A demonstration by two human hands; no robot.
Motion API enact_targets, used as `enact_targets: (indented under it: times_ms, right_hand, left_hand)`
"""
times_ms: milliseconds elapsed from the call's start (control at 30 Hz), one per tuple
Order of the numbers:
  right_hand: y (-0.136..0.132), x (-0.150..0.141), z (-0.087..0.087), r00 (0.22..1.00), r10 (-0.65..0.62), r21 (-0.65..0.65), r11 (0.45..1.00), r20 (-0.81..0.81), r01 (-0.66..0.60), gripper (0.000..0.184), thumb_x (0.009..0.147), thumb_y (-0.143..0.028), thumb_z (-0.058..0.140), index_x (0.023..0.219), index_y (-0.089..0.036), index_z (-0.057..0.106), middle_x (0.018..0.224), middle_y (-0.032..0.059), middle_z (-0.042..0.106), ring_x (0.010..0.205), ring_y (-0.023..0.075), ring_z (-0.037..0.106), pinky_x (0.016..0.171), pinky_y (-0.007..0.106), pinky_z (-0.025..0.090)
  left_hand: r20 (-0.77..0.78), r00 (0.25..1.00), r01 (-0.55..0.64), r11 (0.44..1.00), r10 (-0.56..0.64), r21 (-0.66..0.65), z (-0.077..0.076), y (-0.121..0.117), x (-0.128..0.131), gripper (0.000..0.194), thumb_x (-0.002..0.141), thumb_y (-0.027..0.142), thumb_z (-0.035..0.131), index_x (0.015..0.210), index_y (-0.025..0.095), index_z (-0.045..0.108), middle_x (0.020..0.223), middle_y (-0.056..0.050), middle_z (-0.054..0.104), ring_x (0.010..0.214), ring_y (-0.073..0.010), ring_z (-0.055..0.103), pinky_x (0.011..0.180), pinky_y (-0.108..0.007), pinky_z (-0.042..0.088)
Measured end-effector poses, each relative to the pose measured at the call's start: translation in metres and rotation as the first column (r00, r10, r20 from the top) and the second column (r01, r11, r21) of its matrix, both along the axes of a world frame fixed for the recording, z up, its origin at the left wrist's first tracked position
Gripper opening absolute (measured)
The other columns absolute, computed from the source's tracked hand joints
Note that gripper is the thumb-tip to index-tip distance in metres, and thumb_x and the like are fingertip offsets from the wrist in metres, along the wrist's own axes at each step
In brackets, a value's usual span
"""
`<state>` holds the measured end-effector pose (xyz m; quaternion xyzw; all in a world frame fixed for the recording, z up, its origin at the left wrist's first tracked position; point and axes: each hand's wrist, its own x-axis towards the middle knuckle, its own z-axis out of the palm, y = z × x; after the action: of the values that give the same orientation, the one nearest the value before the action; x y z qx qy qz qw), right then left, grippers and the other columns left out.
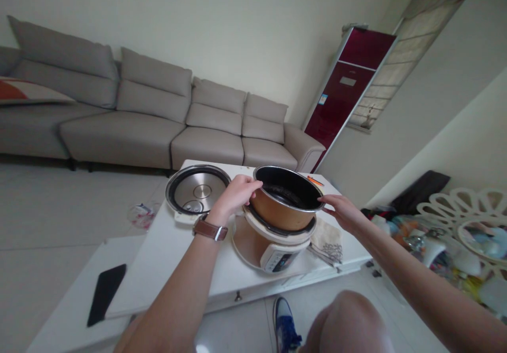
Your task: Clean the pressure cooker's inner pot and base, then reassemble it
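left hand (pixel 237 190): fingers curled over the left rim of the inner pot (pixel 285 198), pinching the edge; watch on wrist.
right hand (pixel 341 210): fingers spread, flat against the right rim; firm grasp not discernible.
inner pot: tilted, partly inside the cooker base (pixel 273 244), mid tabletop (pixel 186 268).
lid (pixel 197 190): lying open, just left of the pot.
cloth (pixel 328 239): beside the base, right.
phone (pixel 106 292): on the lower surface, well apart.
tip: keep both rims gripped evenly, hold level, avoid scraping the base wall.
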<state>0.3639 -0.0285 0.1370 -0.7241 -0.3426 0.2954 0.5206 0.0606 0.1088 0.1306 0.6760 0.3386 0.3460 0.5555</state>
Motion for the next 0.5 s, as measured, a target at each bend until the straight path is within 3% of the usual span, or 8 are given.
enact_targets:
  times_ms: [267,500]
  right_hand:
    - [0.0,0.002,-0.013,0.996,0.028,-0.067,0.997,0.081,-0.022,0.025,0.059,-0.042,0.082,0.073,-0.021,0.079,0.099,0.0102,0.078,0.108,0.0276,0.064,0.091,0.038,0.049]
    - [-0.007,-0.002,-0.015,0.986,0.088,-0.154,0.986,0.142,-0.066,0.024,0.066,-0.043,0.079,0.072,-0.02,0.079,0.091,0.0088,0.076,0.097,0.024,0.064,0.086,0.036,0.049]
  left_hand:
    - [-0.07,0.997,0.018,1.0,-0.017,0.016,-0.016,0.009,0.001,0.036,0.088,0.032,0.06,0.056,0.019,0.054,0.051,0.0,0.053,0.042,-0.0101,0.047,0.047,-0.024,0.034]
    - [-0.193,0.981,0.002,0.99,0.025,0.139,-0.018,0.009,-0.002,0.042,0.088,0.039,0.059,0.051,0.02,0.054,0.048,-0.002,0.054,0.044,-0.0135,0.048,0.049,-0.027,0.032]
